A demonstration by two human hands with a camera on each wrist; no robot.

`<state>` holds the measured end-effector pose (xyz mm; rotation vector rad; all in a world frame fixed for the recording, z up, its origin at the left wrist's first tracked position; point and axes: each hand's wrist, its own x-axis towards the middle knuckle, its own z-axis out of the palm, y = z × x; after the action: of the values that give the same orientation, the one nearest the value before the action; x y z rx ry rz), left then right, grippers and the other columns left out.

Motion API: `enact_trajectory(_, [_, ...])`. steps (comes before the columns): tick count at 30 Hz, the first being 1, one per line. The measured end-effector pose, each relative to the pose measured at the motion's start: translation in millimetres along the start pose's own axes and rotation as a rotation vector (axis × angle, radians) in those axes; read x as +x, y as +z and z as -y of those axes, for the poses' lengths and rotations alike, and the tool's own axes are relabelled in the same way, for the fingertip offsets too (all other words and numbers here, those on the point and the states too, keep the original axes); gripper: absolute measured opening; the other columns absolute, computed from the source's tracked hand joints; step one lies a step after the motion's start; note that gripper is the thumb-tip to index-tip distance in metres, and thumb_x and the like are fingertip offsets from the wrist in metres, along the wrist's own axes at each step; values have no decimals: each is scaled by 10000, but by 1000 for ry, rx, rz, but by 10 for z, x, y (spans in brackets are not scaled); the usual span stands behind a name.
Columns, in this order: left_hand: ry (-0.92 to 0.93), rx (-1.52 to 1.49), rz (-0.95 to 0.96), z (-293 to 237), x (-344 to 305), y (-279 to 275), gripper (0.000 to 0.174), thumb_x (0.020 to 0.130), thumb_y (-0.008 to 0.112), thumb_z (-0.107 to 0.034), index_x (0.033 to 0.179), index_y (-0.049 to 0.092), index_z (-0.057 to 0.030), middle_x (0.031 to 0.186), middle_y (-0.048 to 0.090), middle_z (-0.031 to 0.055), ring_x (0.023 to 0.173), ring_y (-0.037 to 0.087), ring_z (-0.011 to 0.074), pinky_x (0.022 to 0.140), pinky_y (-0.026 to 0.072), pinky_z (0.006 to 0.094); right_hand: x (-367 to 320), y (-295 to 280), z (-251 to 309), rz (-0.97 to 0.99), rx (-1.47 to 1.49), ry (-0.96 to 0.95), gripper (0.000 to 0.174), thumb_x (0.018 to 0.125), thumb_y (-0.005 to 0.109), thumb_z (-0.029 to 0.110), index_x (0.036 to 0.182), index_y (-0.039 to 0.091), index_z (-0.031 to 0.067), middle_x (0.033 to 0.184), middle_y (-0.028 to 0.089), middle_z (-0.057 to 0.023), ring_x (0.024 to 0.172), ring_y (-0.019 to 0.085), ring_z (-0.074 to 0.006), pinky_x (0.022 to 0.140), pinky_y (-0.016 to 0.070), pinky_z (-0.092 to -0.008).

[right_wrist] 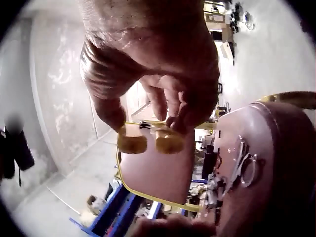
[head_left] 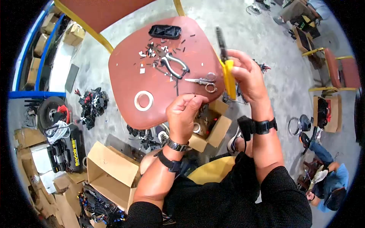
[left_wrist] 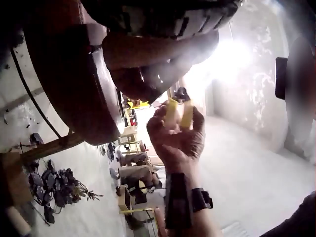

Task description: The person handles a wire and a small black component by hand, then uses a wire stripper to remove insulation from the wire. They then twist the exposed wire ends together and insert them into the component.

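My right hand (head_left: 249, 81) is raised beyond the right edge of the red chair seat (head_left: 127, 83), its fingers and thumb round the yellow handles (head_left: 229, 79) of a tool with a long dark end (head_left: 221, 41) pointing up. Two yellow handle ends (right_wrist: 170, 141) show under its fingers in the right wrist view. Over the seat's front edge, my left hand (head_left: 181, 116) pinches a tiny dark piece (head_left: 195, 96) between thumb and index finger; its details are unclear. Small scissors (head_left: 200, 81) and black-and-white pliers (head_left: 175, 65) lie on the seat beyond it.
A white tape roll (head_left: 149, 102), a black tray (head_left: 165, 32) and scattered black and white cuttings (head_left: 152, 50) lie on the seat. Below stand open cardboard boxes (head_left: 114, 163). Dark cable bundles (head_left: 93, 106) lie on the floor. Another person (head_left: 334, 184) sits at the lower right.
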<state>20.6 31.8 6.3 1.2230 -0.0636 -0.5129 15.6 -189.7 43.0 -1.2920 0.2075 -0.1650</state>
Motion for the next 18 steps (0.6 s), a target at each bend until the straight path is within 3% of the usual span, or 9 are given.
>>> enact_trajectory(1, [39, 41, 8, 20, 22, -15, 143, 954, 611, -115, 974, 660, 19, 959, 722, 106, 909, 652, 149, 830, 501, 273, -60, -58, -40, 26, 182, -10, 538, 884, 556, 152, 1374, 461, -50, 1133, 651, -159, 955, 642, -196, 852, 518, -322])
enact_trajectory(5, [143, 71, 21, 27, 50, 51, 124, 934, 649, -101, 981, 674, 11, 943, 730, 116, 895, 671, 161, 837, 520, 298, -194, -79, -79, 154, 511, 119, 491, 933, 512, 224, 1353, 481, -30, 1119, 653, -136, 959, 659, -228, 886, 523, -377])
enact_trajectory(8, [168, 111, 9, 5, 37, 126, 130, 930, 659, -102, 977, 691, 15, 942, 731, 115, 883, 680, 170, 846, 531, 305, -379, -37, -160, 103, 407, 335, 393, 929, 550, 147, 1278, 531, -31, 1066, 671, -139, 849, 684, -208, 798, 557, -326])
enact_trajectory(12, [182, 109, 22, 39, 11, 132, 125, 931, 653, -86, 972, 710, 16, 940, 732, 101, 869, 682, 168, 838, 538, 303, -666, -20, -211, 159, 331, 466, 262, 956, 564, 132, 1178, 577, -7, 954, 707, -104, 799, 678, -156, 728, 541, -277])
enact_trajectory(18, [277, 242, 51, 86, -80, 163, 107, 926, 625, -22, 983, 705, 21, 999, 716, 91, 929, 653, 146, 846, 518, 283, -962, -81, -205, 250, 228, 418, 192, 964, 575, 139, 1112, 551, 17, 942, 696, -93, 789, 659, -129, 728, 532, -280])
